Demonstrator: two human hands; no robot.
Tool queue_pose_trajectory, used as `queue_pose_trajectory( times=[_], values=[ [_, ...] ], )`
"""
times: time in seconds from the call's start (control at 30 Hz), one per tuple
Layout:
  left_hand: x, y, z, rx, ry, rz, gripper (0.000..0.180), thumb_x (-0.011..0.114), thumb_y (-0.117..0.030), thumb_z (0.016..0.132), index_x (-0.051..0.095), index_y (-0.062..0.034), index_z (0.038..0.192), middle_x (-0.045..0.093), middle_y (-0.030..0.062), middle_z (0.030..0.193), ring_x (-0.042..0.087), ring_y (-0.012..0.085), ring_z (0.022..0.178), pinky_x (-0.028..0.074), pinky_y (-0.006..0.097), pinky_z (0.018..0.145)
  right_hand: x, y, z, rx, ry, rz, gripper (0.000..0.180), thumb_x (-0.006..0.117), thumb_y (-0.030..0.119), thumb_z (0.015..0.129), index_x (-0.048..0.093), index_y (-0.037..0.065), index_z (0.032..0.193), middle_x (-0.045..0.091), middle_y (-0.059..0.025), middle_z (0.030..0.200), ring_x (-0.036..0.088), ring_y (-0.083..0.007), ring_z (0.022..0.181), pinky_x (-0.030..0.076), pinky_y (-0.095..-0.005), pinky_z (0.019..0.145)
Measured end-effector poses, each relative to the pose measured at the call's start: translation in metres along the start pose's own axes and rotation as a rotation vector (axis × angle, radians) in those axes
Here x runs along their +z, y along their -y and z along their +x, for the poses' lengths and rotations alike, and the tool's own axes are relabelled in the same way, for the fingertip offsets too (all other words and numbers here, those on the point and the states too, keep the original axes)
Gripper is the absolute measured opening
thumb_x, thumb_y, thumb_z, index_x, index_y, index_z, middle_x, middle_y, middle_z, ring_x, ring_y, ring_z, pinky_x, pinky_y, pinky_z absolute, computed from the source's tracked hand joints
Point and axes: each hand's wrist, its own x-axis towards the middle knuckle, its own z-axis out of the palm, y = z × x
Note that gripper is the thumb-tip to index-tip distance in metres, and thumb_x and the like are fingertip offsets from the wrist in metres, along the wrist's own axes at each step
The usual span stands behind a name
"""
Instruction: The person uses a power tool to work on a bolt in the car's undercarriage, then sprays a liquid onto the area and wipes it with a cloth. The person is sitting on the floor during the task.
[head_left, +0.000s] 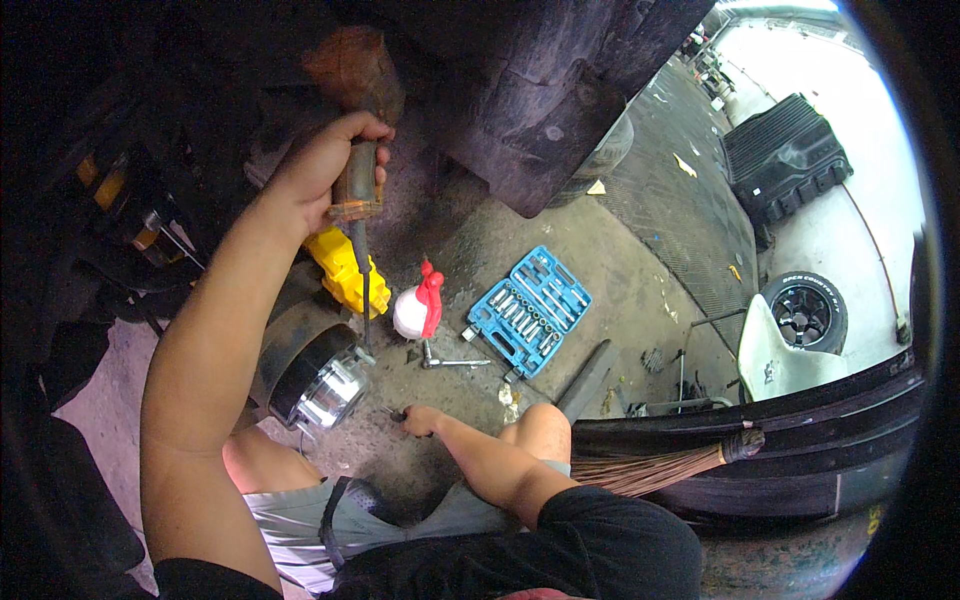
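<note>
While left hand (335, 165) grips a rusty hammer (356, 120) handle, fingers wrapped tight, right hand (420, 418) pinches a small dark tool, perhaps a punch (395, 412), near chrome hub cap (325, 385); blue socket set (528, 310) apart.

At the bottom centre of the frame a black short-sleeved shirt (560, 545) covers the person's torso and upper arms. Both forearms are bare, with no watch, glove or band. Light grey fabric shorts (300, 530) show at lower left, ending above the bare knees, and a dark looped strap (335, 515) lies across them.
</note>
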Motion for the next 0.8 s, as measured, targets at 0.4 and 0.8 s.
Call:
queue_pose_trajectory(
  times=[0.4,0.8],
  values=[
    [-0.002,-0.001,-0.004,-0.001,-0.021,-0.006,0.020,0.068,-0.027,0.087,0.062,-0.0114,0.098,0.063,0.0001,0.075,0.062,0.0131,0.062,0.054,0.030,0.058,0.002,0.012,0.007,-0.022,-0.018,-0.052,0.044,0.060,0.033,0.087,0.066,-0.004,0.109,0.071,-0.0261,0.102,0.069,-0.0409,0.097,0.055,-0.0487,0.082],
    [0.002,-0.002,-0.001,-0.024,0.034,-0.058,0.019,0.066,-0.024,0.087,0.061,-0.0095,0.099,0.062,0.0010,0.074,0.061,0.0134,0.062,0.053,0.030,0.058,0.008,0.001,0.017,0.017,-0.015,0.031,0.039,0.058,0.032,0.087,0.070,-0.001,0.105,0.073,-0.0218,0.089,0.071,-0.0368,0.085,0.055,-0.0469,0.076]
  ],
)
